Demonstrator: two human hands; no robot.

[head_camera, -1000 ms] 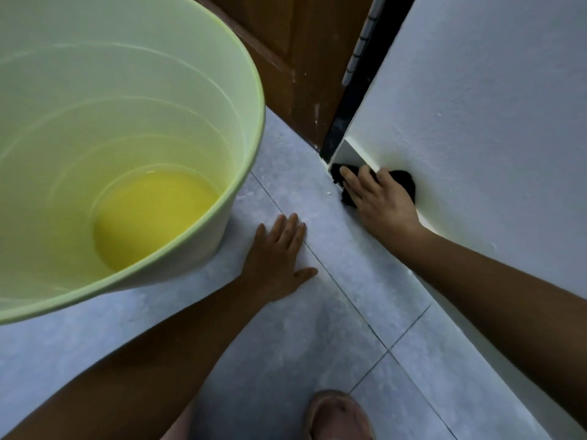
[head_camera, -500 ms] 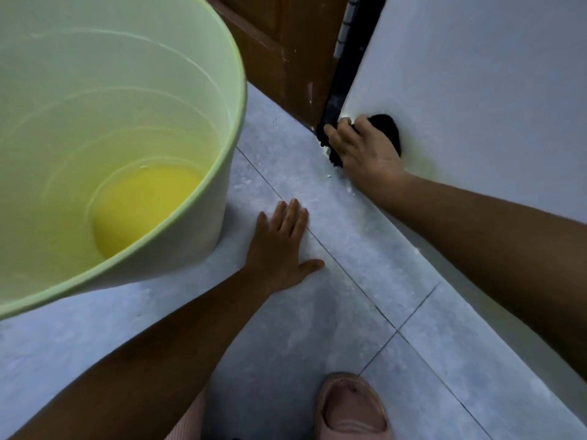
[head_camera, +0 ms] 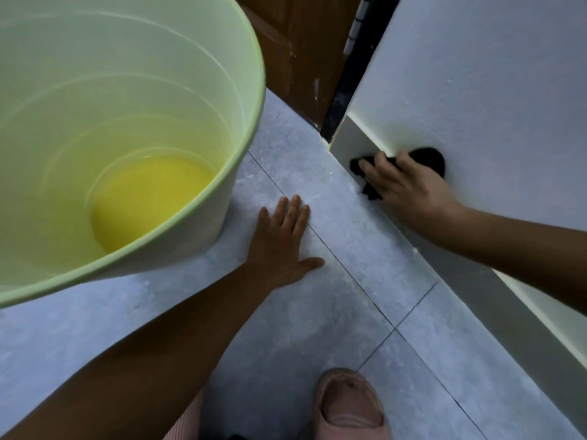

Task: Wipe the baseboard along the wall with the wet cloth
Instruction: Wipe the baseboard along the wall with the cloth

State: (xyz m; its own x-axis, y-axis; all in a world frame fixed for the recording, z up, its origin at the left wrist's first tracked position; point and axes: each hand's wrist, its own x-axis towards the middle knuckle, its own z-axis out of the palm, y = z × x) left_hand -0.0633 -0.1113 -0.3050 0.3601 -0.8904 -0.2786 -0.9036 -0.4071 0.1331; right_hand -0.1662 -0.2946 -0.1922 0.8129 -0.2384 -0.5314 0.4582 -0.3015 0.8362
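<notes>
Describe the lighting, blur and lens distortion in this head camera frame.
Head view: dim, soft light with a cool cast; the right hand and black cloth look slightly motion-blurred against the baseboard; wide-angle distortion balloons the green bucket at left; a bright highlight runs along the baseboard's top edge; the left hand on the tiled floor is sharper.

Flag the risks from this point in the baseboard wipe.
1. The black cloth rides partly above the baseboard, so it may smear the white wall.
2. The green bucket with yellow liquid stands close to the left hand; a bump could slosh it onto the tile floor.
</notes>
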